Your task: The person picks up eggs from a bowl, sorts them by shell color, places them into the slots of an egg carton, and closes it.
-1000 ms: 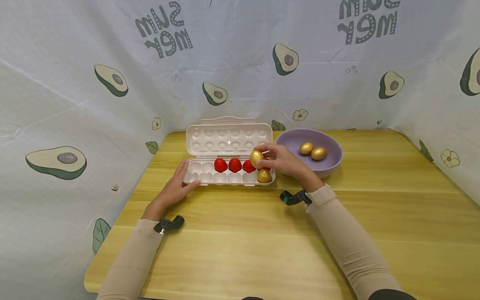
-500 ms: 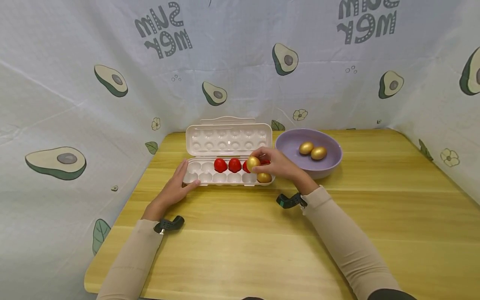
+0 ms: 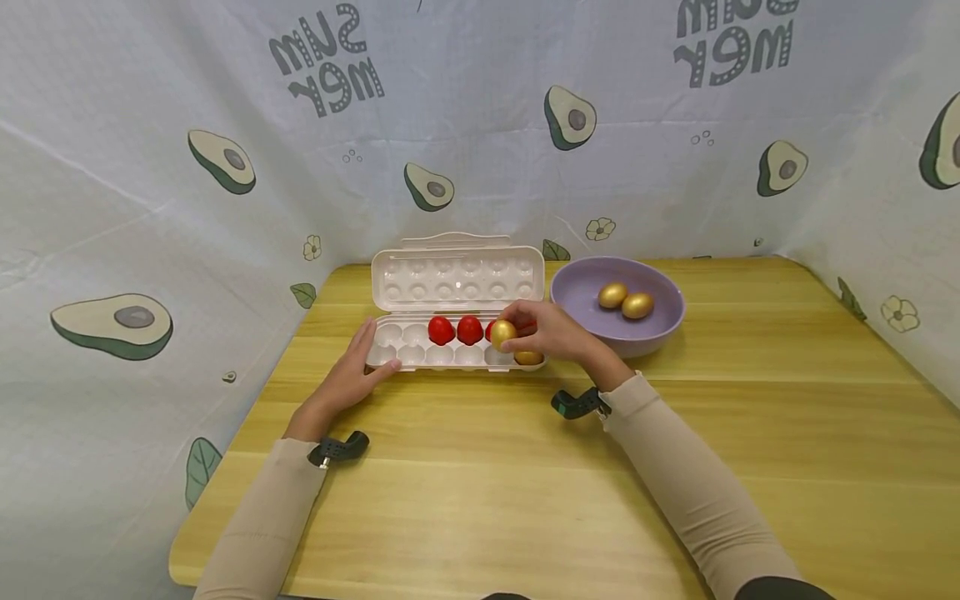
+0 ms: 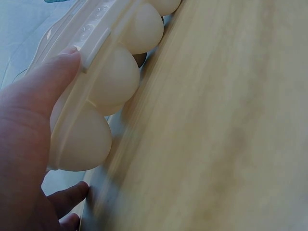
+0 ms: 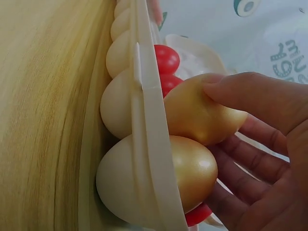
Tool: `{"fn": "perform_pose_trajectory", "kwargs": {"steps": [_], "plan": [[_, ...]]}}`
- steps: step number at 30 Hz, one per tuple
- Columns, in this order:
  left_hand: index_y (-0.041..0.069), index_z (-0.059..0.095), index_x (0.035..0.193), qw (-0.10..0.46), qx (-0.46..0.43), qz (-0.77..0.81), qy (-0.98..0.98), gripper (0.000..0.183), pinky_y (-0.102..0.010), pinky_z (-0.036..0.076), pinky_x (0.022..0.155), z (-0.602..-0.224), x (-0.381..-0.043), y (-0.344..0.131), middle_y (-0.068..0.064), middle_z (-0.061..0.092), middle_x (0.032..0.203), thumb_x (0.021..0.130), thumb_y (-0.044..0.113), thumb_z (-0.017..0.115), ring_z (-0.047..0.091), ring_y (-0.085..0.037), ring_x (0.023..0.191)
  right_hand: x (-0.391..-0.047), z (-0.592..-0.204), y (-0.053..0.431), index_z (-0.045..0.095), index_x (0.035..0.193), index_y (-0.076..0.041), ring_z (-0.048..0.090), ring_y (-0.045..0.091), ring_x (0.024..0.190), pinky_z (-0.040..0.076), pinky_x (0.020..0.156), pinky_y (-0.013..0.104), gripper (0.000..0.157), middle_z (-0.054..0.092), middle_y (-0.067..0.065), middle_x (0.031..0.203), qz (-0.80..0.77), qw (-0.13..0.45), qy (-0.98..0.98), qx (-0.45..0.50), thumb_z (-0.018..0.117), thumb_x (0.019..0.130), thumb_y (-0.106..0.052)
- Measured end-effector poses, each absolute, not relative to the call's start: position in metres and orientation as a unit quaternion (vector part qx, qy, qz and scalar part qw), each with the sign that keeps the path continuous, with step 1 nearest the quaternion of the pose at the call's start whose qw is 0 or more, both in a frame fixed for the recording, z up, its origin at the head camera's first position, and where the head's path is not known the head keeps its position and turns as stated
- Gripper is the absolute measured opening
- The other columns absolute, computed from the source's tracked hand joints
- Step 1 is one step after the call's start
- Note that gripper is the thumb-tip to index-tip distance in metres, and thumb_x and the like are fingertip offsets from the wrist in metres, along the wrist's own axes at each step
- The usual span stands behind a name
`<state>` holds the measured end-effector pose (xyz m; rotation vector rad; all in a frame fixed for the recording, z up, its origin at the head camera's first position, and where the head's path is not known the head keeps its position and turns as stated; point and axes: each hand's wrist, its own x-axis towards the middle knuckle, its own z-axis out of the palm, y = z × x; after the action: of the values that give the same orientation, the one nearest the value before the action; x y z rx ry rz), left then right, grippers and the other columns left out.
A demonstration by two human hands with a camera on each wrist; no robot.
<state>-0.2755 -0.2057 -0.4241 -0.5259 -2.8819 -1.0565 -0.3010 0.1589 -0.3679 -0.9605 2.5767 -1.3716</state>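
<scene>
My right hand (image 3: 551,329) pinches a shiny gold egg (image 3: 503,335) between thumb and fingers, just above the front row of the white egg carton (image 3: 454,357). In the right wrist view this egg (image 5: 202,113) is tilted, close beside another gold egg (image 5: 195,168) seated in the front right cup. Several red eggs (image 3: 469,330) sit in the back row; those on the right are partly hidden by the right hand. At the carton's left end, my left hand (image 3: 351,375) holds it, the thumb (image 4: 60,72) on the front rim and the fingers around the left side.
A purple bowl (image 3: 663,329) with two gold eggs (image 3: 625,301) stands right of the carton. The carton's lid (image 3: 459,279) is raised at the back, near a curtain (image 3: 495,125) printed with avocados. All this is on a wooden table (image 3: 480,483).
My right hand has moved slightly left and down, bringing the gold egg lower over the carton's front row. The left hand stays where it was on the carton.
</scene>
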Motion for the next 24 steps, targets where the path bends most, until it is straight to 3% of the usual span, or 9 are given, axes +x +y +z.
{"fn": "perform_pose_trajectory", "kwargs": {"steps": [7, 24], "plan": [[0.008, 0.005, 0.156, 0.014, -0.169, -0.340, -0.925, 0.092, -0.054, 0.012, 0.116, -0.4234, -0.2754, -0.2046, -0.011, 0.001, 0.162, 0.093, 0.050, 0.057, 0.005, -0.031, 0.147, -0.3006, -0.3685, 0.1579, 0.064, 0.110, -0.003, 0.066, 0.025, 0.091, 0.053, 0.084, 0.043, 0.037, 0.069, 0.012, 0.103, -0.440, 0.038, 0.841, -0.312, 0.081, 0.078, -0.014], [0.007, 0.005, 0.156, 0.016, -0.171, -0.340, -0.925, 0.092, -0.053, 0.012, 0.116, -0.4242, -0.2754, -0.2052, -0.012, 0.001, 0.162, 0.093, 0.050, 0.057, 0.005, -0.030, 0.147, -0.2994, -0.3689, 0.1576, 0.066, 0.103, -0.003, 0.066, 0.020, 0.092, 0.054, 0.086, 0.035, 0.026, 0.070, 0.007, 0.097, -0.403, 0.051, 0.865, -0.294, 0.077, 0.083, -0.013]]}}
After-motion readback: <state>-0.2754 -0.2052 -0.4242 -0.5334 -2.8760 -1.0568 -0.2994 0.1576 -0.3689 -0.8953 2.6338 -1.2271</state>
